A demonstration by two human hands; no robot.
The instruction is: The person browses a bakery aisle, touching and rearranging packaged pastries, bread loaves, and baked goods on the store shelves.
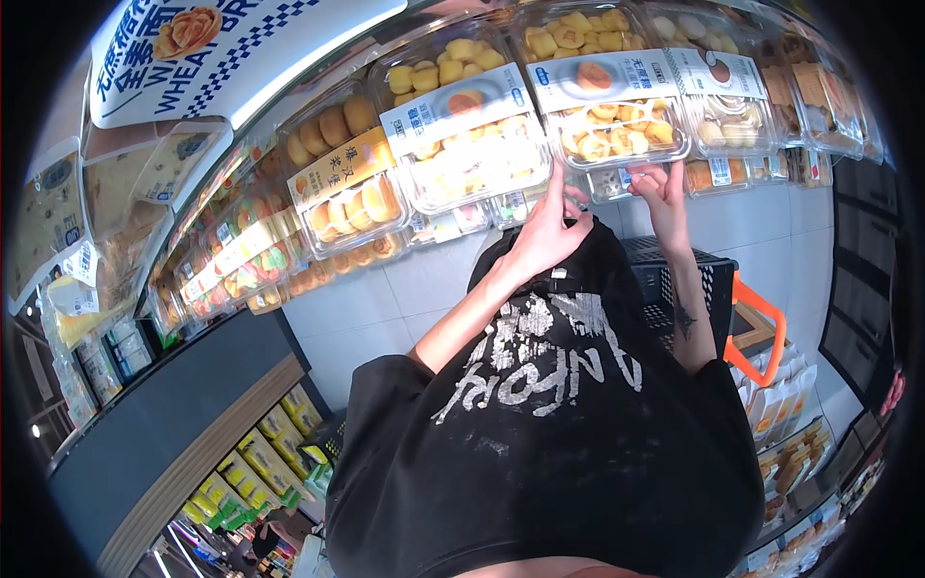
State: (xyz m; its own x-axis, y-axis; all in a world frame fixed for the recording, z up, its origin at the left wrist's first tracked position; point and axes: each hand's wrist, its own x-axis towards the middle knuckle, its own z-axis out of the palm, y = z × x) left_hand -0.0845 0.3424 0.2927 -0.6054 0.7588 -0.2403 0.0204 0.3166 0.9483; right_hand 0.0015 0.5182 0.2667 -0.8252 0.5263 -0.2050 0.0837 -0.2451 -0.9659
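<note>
A clear plastic box of small golden cakes (617,130) with a white and blue label lies on the display shelf in front of me. My left hand (551,229) is at its front left corner, index finger stretched up into the gap beside a similar cake box (467,159); the other fingers are apart and partly bent. At the front right corner, my right hand (663,197) reaches up with its index finger straight and the others curled. Both fingertips appear to touch the box's edge. Neither hand is wrapped round anything.
To the right sits a box of pale round pieces (727,111); to the left, a box of filled buns (347,183). A lower row of packs shows beneath. A black basket (665,289) with an orange handle (771,332) is beside my right arm. A large sign (222,48) stands upper left.
</note>
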